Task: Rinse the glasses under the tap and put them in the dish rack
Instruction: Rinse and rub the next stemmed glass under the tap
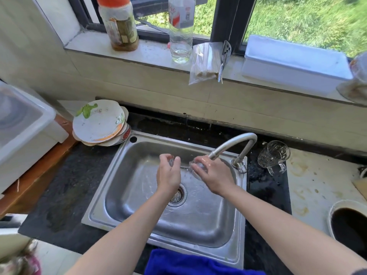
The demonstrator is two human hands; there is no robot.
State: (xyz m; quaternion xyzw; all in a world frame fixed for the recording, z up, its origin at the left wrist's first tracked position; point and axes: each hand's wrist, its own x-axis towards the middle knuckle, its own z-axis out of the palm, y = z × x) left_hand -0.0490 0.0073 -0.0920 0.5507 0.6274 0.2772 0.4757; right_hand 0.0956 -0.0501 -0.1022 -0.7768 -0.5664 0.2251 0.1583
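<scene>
Both hands are over the steel sink point(123, 161). My left hand point(168, 175) is closed around a small clear glass point(171, 161), mostly hidden by the fingers. My right hand point(212, 173) grips a second clear glass point(195, 165) right under the spout of the curved tap point(234, 143). Water runs over that glass and swirls in the basin. A clear glass mug point(274, 155) with raised lettering lies tilted on the dark counter, right of the tap.
Stacked plates and bowls point(99, 122) sit at the sink's back left corner. A white plastic bin point(23, 124) stands at far left. A jar point(119, 24), bottle point(180, 30), chopstick bag point(206, 62) and white box point(294, 64) line the windowsill. A blue cloth point(194, 262) lies on the front edge.
</scene>
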